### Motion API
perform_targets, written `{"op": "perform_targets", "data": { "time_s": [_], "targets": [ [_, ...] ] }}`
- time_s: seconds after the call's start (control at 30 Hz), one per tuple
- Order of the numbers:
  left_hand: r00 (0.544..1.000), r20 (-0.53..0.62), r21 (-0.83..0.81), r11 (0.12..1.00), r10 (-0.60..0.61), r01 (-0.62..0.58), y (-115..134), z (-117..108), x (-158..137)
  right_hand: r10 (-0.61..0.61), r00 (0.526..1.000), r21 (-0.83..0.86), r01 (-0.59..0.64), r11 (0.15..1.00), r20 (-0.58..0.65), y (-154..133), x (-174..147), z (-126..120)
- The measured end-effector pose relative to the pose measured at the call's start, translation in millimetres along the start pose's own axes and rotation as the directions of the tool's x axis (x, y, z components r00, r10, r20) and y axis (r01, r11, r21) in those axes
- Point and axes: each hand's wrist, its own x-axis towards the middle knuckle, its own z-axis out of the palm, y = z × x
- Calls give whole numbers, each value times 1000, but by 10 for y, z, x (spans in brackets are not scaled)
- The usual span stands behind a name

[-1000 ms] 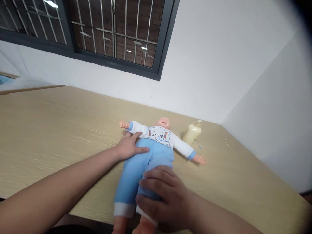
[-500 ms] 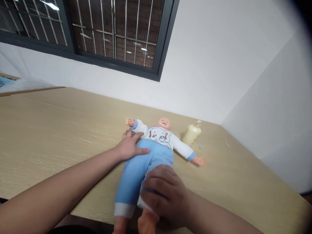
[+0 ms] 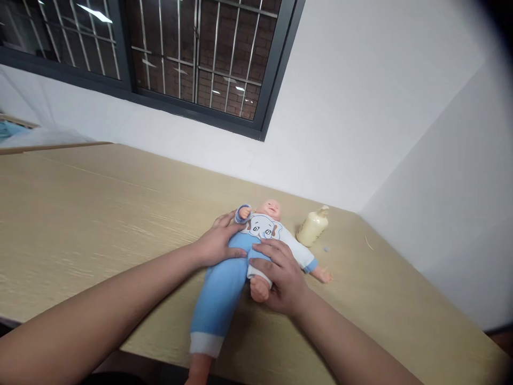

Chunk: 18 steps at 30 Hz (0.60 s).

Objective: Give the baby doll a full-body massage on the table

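Note:
A baby doll in a white top with an elephant face and light-blue trousers lies on its back on the table. My left hand grips the doll's side at the waist, thumb across the belly and fingers partly hidden beneath its arm. In my right hand is one of the doll's legs, folded up toward its belly with the bare foot facing me. The other leg lies straight, its foot over the table's near edge. Beside the doll's shoulder, a cream-coloured bottle leans at a tilt in the view.
The light wooden table meets a white wall at the back. A barred window is set above it. Near the bottle lie a small blue bit and a thin pale strand. Clear plastic sheeting shows at the far left.
My right hand has raised the doll's leg from straight to folded against its belly. The doll's arm by my left hand has swung inward over its chest. My left hand keeps its hold.

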Motion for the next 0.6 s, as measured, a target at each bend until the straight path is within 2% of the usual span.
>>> {"op": "perform_targets", "data": {
  "time_s": [0.13,0.27,0.43,0.5,0.6],
  "targets": [
    [984,11,-12,984,-176,176,-20,20,-4,-11,1000,18,11,1000,7,-59,-45,-22],
    [934,98,14,939,-343,344,-71,35,2,-114,993,45,112,993,39,-279,-67,-72],
    [896,193,-1,913,-400,408,-82,3,-11,-292,946,120,276,953,141,-592,-75,-19],
    [894,194,6,912,-404,411,-65,-16,-14,-327,929,103,313,944,176,-655,-88,41],
    [893,190,6,910,-408,414,-36,-40,-12,-325,927,90,313,945,185,-678,-115,102]
  ]
}}
